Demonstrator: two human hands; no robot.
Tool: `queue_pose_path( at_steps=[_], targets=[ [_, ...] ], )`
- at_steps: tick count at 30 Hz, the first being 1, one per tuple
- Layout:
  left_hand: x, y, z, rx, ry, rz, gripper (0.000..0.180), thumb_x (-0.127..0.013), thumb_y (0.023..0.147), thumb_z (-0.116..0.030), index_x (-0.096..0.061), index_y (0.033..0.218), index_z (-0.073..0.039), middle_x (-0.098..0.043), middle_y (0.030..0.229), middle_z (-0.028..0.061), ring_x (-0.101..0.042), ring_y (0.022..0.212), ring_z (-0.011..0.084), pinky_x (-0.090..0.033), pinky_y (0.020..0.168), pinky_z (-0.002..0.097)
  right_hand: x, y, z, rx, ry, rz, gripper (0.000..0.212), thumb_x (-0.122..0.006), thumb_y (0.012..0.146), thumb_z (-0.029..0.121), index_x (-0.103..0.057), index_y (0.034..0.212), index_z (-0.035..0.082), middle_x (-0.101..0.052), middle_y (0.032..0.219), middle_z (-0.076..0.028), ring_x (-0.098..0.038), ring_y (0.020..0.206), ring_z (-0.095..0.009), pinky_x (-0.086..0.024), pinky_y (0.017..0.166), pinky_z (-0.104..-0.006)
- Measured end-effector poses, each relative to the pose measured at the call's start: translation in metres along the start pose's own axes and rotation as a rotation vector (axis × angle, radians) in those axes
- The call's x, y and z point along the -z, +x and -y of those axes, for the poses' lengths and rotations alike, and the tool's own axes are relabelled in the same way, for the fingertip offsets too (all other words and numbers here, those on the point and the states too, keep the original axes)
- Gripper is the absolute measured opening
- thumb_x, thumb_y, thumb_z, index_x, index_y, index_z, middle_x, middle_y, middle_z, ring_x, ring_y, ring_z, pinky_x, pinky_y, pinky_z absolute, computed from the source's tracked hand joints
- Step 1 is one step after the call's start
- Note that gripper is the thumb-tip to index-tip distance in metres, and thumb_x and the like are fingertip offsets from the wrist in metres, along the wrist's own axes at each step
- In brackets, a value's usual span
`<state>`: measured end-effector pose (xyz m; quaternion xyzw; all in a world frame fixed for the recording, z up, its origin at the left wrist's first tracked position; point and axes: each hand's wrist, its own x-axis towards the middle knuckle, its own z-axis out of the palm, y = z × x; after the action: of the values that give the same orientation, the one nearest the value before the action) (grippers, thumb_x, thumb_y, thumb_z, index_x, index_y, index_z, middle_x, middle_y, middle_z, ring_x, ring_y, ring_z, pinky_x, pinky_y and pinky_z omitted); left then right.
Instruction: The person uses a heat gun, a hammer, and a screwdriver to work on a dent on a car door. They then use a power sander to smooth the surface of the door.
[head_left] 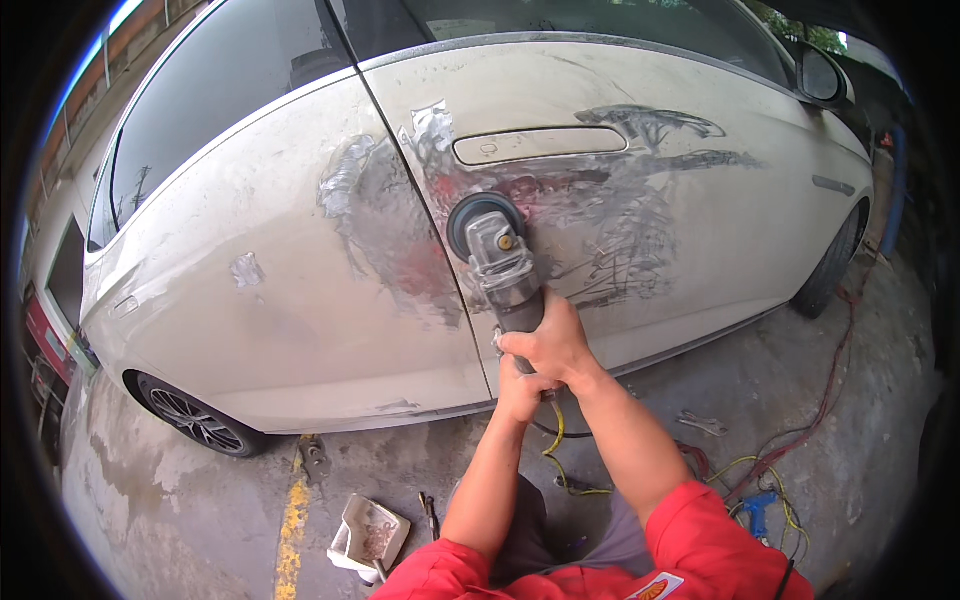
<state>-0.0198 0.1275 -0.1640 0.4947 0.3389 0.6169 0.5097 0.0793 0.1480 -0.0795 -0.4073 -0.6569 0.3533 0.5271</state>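
Both my hands are closed round the grey body of an angle grinder. My right hand grips it higher up, just below the head, and my left hand wraps the lower end. The round dark disc at its head lies against or very close to the white car door, below the door handle and beside the door seam. Around it the paint is worn to grey, dark and reddish patches, with bare shiny spots. Whether the disc spins I cannot tell.
A white container with residue inside stands on the concrete at lower left, near a yellow painted line. A yellow cord hangs below the grinder. A red hose, a blue tool and a metal piece lie at right.
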Motion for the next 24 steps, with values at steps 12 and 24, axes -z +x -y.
queue_pose_path(
  at_steps=[12, 24],
  targets=[
    [0.009, -0.04, -0.037, -0.004, 0.038, -0.177, 0.027, -0.066, 0.062, 0.001, -0.068, 0.088, 0.003, -0.069, 0.082, 0.0066, -0.067, 0.075, 0.0199, -0.052, 0.067, 0.0333, -0.03, -0.007, 0.02, 0.002, 0.0, 0.133, 0.057, -0.079, 0.063, 0.024, -0.064, 0.111, -0.004, -0.07, 0.093, -0.015, -0.067, 0.085, -0.028, -0.053, 0.079, -0.0385],
    [0.032, -0.048, 0.03, 0.095, 0.045, 0.007, 0.067, -0.067, 0.059, -0.002, -0.056, 0.126, 0.001, -0.066, 0.109, 0.0091, -0.065, 0.1, 0.0234, -0.054, 0.081, 0.0349, -0.022, -0.044, -0.019, -0.084, -0.034, 0.005, 0.061, -0.076, 0.064, 0.026, -0.062, 0.115, -0.004, -0.07, 0.103, -0.024, -0.068, 0.097, -0.041, -0.054, 0.089, -0.043]
  ],
)
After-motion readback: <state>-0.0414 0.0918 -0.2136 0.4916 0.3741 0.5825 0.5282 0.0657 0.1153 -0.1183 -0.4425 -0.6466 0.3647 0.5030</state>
